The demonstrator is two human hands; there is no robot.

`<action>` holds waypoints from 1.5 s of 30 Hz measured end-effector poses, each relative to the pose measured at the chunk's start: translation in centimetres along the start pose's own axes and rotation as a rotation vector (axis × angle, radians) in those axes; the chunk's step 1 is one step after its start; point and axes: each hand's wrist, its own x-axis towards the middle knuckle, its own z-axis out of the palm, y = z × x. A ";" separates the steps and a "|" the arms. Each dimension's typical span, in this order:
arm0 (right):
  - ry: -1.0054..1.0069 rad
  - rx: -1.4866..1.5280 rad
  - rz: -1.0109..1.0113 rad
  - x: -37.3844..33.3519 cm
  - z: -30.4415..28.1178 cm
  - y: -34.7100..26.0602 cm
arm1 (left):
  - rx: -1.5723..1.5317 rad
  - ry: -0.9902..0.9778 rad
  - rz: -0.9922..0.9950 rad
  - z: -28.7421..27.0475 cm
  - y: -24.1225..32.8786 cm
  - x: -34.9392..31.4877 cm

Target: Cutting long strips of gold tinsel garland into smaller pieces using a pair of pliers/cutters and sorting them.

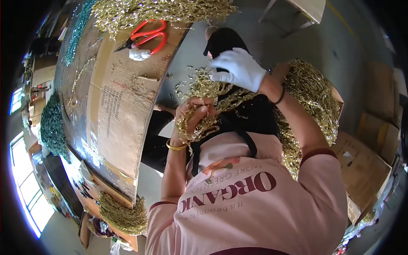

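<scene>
My left hand (196, 115), bare with a gold bangle at the wrist, is closed around a tangle of gold tinsel garland (204, 87). Loose curls stick out above the fist, and more strands hang below it. Other gold strands stretch from there to the right across my dark lap. My right hand (240, 70), in a white glove, is raised above and to the right of the left. Its thumb and fingers are apart, and I see nothing gripped in it. Behind the glove is a rounded black thing (229, 40), partly hidden.
Left of me, a cardboard-covered table (123, 102) bears red-handled scissors (149, 37) and a gold tinsel heap (157, 12). Green-blue tinsel (80, 29) lies at its far left. A large gold pile (312, 102) fills a carton at my right. Another carton (363, 170) stands nearer.
</scene>
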 end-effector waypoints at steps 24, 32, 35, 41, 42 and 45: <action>0.543 -0.163 -0.172 1.7 -7.4 -6.9 | -0.259 0.275 0.289 -3.9 -0.8 -5.1; 0.296 0.951 0.279 2.0 2.5 -13.1 | -0.804 0.368 0.312 -1.1 -1.3 -1.3; 0.306 0.775 0.366 2.8 3.4 -13.5 | -0.799 0.411 0.334 -0.8 -1.3 -1.0; 0.441 0.921 0.332 2.5 3.9 -12.1 | -0.135 0.500 0.260 0.5 0.1 -2.2; 0.448 0.819 0.272 2.6 3.6 -11.8 | 0.049 0.463 0.144 -0.5 -0.2 -3.4; 0.336 0.503 -0.004 2.5 2.7 -11.1 | 0.640 0.309 -0.258 -2.2 2.9 -7.4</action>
